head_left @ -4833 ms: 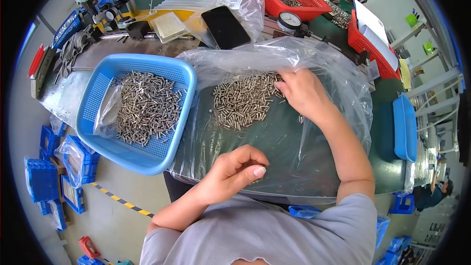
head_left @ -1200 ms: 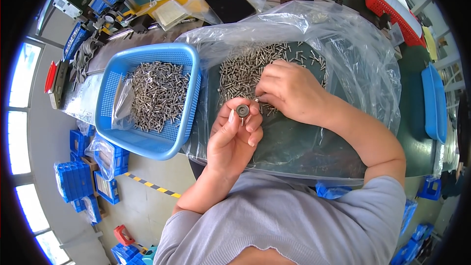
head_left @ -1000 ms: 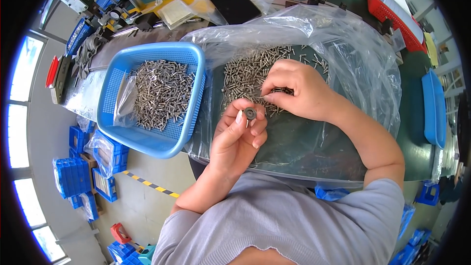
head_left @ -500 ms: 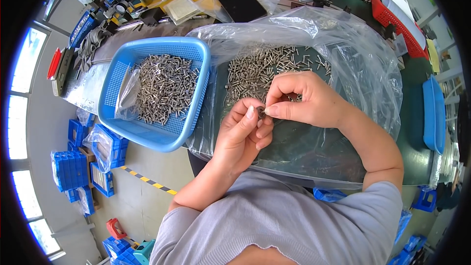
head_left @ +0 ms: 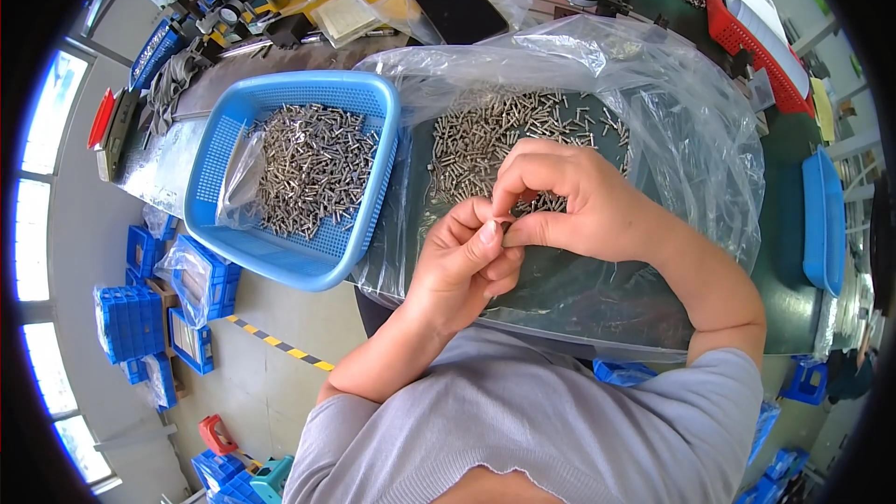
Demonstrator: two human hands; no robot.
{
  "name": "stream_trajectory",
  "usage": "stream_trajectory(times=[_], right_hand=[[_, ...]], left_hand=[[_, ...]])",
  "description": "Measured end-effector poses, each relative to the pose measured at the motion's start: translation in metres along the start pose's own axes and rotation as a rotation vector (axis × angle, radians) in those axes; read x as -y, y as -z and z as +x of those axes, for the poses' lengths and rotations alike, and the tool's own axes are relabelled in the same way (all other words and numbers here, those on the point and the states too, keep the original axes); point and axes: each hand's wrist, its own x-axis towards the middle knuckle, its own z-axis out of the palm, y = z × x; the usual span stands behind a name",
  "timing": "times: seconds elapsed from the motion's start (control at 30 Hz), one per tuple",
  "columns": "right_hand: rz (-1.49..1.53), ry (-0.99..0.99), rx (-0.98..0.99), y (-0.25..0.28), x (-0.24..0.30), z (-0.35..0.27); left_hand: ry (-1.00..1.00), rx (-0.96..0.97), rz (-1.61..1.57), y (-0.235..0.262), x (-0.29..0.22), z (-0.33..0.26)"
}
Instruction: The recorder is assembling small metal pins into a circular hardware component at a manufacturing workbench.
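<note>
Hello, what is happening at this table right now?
A person seated at a green table brings both hands together over a clear plastic bag spread with small metal pins. The left hand and right hand meet at the fingertips, pinching a tiny part between them; it is too small to identify. To the left, a blue basket holds another heap of similar metal pins.
</note>
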Motion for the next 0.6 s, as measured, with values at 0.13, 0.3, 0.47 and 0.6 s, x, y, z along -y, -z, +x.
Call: stream_trajectory(times=[0.13,0.3,0.47,0.6], right_hand=[[-0.013,0.087,0.003,0.001,-0.001,-0.001],[-0.095,0.062,-0.114,-0.004,-0.003,0.0],[-0.056,0.118,-0.129,-0.003,-0.008,-0.001],[-0.157,-0.056,-0.214,0.004,-0.013,0.002]], left_hand=[[0.013,0.046,0.035,0.0,0.0,0.0],[-0.078,-0.051,-0.039,-0.003,0.005,0.0],[-0.134,-0.038,-0.061,-0.001,0.005,0.001],[-0.189,0.0,-0.143,0.004,0.002,0.001]])
